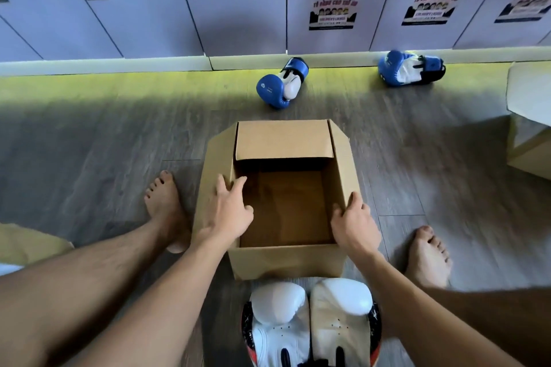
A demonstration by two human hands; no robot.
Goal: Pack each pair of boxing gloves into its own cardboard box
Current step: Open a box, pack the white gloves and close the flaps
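Observation:
An open, empty cardboard box (286, 259) stands on the floor between my bare feet. My left hand (229, 211) rests on its left flap, fingers spread over the rim. My right hand (354, 220) grips the right wall at its top edge, fingers curled over it. A pair of white boxing gloves (310, 322) lies side by side just in front of the box, close to me. Two blue-and-white gloves lie apart by the lockers: one (280, 83) straight beyond the box, the other (408, 68) further right.
A row of numbered lockers (238, 9) closes off the far side. A second cardboard box (527, 116) stands at the right edge. My bare feet (164, 205) (429, 256) flank the box. Another cardboard piece (29, 244) shows at the left edge.

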